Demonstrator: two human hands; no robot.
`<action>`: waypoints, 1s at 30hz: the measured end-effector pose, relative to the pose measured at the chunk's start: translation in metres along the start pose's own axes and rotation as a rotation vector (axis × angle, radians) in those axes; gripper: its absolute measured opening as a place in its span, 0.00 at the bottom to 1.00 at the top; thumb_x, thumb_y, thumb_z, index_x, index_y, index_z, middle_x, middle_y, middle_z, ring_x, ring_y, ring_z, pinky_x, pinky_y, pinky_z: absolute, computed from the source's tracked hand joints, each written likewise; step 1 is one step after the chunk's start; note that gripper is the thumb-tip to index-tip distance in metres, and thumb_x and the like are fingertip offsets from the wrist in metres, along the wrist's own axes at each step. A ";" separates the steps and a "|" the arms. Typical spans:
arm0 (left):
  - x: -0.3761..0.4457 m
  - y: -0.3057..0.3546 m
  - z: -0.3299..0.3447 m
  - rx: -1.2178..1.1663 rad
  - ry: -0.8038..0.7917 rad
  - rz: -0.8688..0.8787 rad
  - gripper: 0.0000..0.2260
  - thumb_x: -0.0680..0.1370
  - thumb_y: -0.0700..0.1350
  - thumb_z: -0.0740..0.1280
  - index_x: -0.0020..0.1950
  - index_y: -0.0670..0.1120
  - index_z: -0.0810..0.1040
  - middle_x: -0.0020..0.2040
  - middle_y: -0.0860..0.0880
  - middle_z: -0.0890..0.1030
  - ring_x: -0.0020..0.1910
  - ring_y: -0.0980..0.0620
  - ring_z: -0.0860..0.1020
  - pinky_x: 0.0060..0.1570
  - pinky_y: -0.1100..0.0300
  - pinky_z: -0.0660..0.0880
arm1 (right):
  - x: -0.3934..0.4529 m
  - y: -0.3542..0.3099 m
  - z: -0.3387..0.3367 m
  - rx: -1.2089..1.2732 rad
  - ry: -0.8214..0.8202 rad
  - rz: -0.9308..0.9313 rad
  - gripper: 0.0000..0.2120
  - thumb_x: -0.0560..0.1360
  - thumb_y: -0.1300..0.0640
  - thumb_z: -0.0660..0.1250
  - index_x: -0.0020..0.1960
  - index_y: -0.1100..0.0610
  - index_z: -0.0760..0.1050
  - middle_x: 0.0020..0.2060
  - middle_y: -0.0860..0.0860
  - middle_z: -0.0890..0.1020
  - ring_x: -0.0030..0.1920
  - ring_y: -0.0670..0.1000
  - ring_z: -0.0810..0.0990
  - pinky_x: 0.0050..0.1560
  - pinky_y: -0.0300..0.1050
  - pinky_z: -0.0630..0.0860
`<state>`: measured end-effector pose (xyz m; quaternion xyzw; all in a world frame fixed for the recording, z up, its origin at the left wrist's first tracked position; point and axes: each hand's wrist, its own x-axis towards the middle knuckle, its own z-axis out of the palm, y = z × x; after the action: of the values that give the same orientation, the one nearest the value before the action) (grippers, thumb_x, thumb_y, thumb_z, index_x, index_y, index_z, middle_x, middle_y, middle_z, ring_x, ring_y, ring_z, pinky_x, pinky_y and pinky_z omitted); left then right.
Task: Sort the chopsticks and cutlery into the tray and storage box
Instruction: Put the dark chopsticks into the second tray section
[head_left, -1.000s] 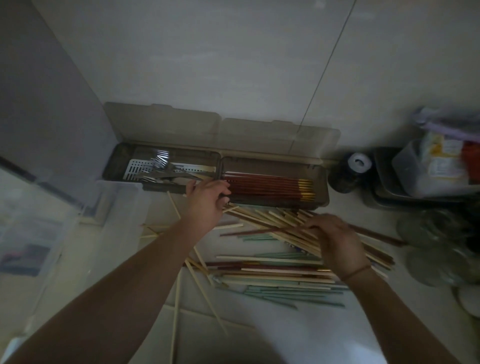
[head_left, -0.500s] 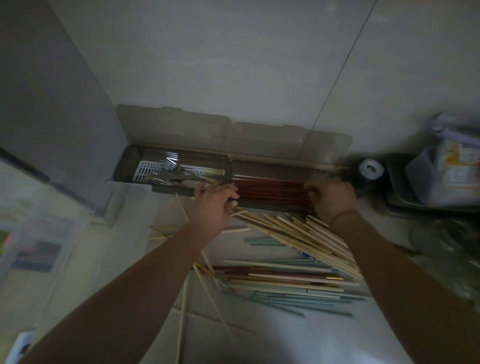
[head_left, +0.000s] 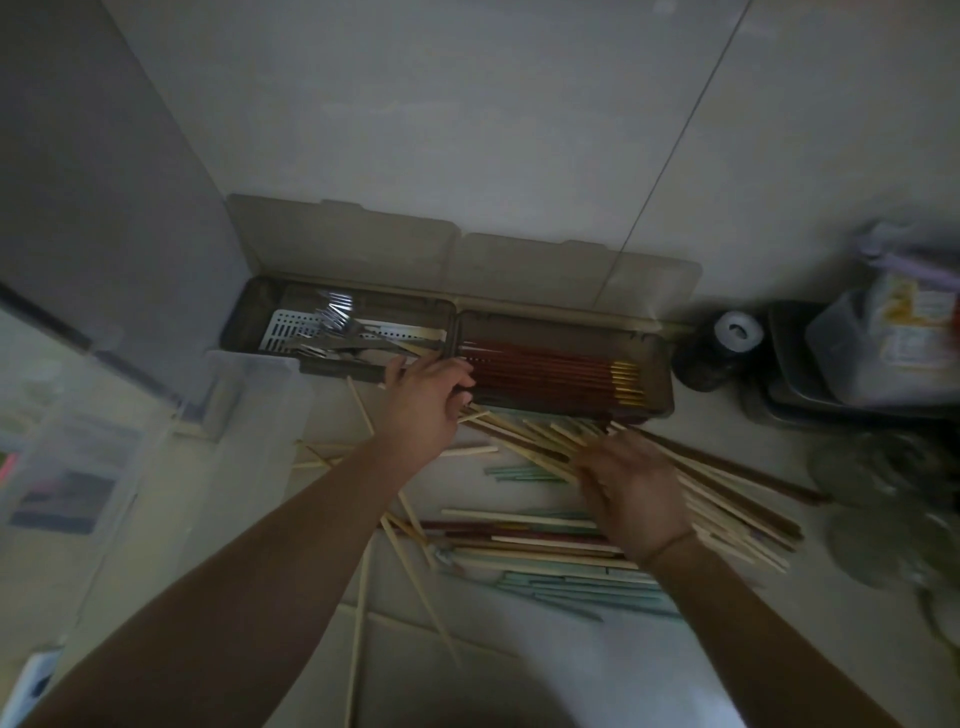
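Right hand (head_left: 631, 493) pulled back from the right compartment of the storage box (head_left: 667, 387), where it sat half a second ago over the red chopsticks (head_left: 545, 371), and now down on the loose pile of pale chopsticks (head_left: 727, 512) in front of the box, blurred with motion. Red bundle uncovered again along its whole length, gold ends showing.

storage box (head_left: 644, 410) open-topped, chopsticks (head_left: 727, 499) crowding front
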<state>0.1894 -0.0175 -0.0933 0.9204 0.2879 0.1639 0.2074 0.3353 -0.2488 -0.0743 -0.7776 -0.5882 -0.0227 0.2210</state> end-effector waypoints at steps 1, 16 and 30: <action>0.000 0.000 0.000 -0.003 -0.002 0.001 0.09 0.72 0.46 0.64 0.47 0.48 0.82 0.55 0.53 0.83 0.58 0.47 0.78 0.58 0.54 0.57 | -0.012 -0.005 0.005 -0.001 -0.045 -0.018 0.04 0.72 0.58 0.66 0.43 0.53 0.80 0.40 0.49 0.81 0.41 0.54 0.77 0.40 0.45 0.74; 0.000 0.002 -0.001 -0.023 0.000 -0.013 0.10 0.72 0.46 0.62 0.48 0.47 0.82 0.55 0.53 0.82 0.57 0.47 0.78 0.59 0.51 0.58 | -0.088 0.001 0.008 -0.184 -0.085 0.303 0.12 0.71 0.49 0.58 0.41 0.48 0.80 0.39 0.46 0.80 0.41 0.52 0.76 0.37 0.44 0.73; 0.001 0.005 -0.004 0.007 -0.014 -0.015 0.06 0.74 0.39 0.69 0.49 0.46 0.83 0.57 0.51 0.82 0.59 0.47 0.77 0.58 0.55 0.56 | -0.087 0.005 -0.009 -0.128 -0.092 0.271 0.08 0.74 0.54 0.57 0.47 0.49 0.74 0.44 0.49 0.79 0.43 0.54 0.77 0.43 0.46 0.68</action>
<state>0.1909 -0.0199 -0.0872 0.9201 0.2939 0.1548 0.2076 0.3152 -0.3314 -0.0936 -0.8626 -0.4847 0.0056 0.1446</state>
